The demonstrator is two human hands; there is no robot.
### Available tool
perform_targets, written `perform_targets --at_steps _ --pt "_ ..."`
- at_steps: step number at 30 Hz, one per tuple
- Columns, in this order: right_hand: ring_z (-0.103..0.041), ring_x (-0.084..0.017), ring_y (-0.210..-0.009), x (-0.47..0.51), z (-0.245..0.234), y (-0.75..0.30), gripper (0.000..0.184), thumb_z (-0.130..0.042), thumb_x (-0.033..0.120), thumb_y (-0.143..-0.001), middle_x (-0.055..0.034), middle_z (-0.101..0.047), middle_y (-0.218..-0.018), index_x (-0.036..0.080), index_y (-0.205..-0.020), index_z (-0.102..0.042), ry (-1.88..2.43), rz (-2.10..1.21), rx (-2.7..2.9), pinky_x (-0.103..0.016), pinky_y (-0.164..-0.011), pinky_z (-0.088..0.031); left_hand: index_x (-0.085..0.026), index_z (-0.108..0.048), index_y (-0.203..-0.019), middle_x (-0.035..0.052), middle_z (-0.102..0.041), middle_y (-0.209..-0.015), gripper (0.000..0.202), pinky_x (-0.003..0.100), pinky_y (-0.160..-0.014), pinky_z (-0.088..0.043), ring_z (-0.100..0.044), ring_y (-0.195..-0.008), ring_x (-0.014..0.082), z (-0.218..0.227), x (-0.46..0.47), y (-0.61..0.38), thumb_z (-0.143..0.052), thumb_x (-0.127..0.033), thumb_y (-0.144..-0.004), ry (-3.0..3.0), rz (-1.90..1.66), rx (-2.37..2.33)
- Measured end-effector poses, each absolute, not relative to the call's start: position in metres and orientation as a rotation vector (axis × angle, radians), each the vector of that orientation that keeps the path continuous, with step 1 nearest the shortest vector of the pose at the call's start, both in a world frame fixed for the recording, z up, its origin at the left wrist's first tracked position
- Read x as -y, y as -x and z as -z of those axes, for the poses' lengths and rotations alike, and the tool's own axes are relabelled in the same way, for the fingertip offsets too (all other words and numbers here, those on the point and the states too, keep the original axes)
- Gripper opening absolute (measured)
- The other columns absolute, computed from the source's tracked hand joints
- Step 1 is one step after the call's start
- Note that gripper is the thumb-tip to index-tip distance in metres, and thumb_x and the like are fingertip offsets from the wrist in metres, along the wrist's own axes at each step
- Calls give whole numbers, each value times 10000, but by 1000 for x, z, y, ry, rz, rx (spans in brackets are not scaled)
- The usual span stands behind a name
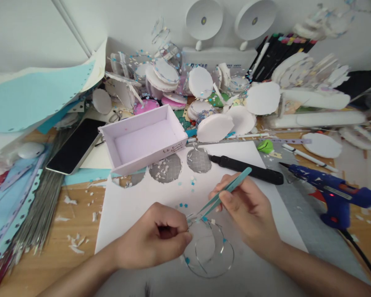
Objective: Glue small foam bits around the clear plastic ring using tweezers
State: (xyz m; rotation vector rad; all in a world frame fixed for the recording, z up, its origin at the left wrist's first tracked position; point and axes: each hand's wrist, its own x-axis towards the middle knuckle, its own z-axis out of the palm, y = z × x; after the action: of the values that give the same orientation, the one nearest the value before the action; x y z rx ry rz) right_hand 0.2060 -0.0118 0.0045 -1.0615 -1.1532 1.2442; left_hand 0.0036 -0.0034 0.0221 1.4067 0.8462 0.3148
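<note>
Pinched between the thumb and forefinger of my left hand [154,241] is a thin silver wire coiled into loops [233,252], with small blue and pale stars on it. My right hand [250,216] grips teal tweezers [231,187], their tips slightly apart at the top of the loops, close to a blue star [204,219]. Whether the tips touch the wire is too fine to tell. Beneath both hands lies a white sheet [126,210] with round holes cut in it. A few loose blue stars [185,205] rest on the sheet just beyond my left fingers.
Ahead stands an open lilac box [148,144]. A black pen-like cutter [247,169] and a blue glue gun [334,194] lie to the right. Left are a phone [76,146] and a wire bundle [46,198]. White foam discs [200,82] crowd the back beneath a two-headed lamp [204,20].
</note>
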Motion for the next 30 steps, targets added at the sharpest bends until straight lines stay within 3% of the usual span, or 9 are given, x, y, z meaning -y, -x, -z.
perform_targets --at_steps 13,23,30 --pt "-588 -69 -583 13 -4 -206 68 -634 289 -857 13 -599 -748 223 -876 -638 1077 -1320 1116 -180 -544 -515 -182 -338 -531 -58 -304 -502 322 224 -432 -208 -258 -479 71 -20 3 -4 -505 -157 -804 -1421 -313 -818" --pt "-648 -133 -844 -9 7 -219 92 -703 281 -802 3 -648 -905 247 -856 -636 1104 -1102 950 -300 -804 -541 -177 -345 -546 -59 -274 -529 351 231 -446 -181 -231 -508 78 -23 -2 4 -466 -252 -866 -1457 -297 -894" --pt "-613 -130 -732 -16 7 -222 79 -708 248 -778 -6 -633 -774 220 -769 -635 1233 -986 1207 -260 -668 -514 -188 -278 -577 -54 -278 -548 322 231 -477 -217 -261 -509 90 -16 -4 4 -432 -177 -859 -1891 -319 -909"
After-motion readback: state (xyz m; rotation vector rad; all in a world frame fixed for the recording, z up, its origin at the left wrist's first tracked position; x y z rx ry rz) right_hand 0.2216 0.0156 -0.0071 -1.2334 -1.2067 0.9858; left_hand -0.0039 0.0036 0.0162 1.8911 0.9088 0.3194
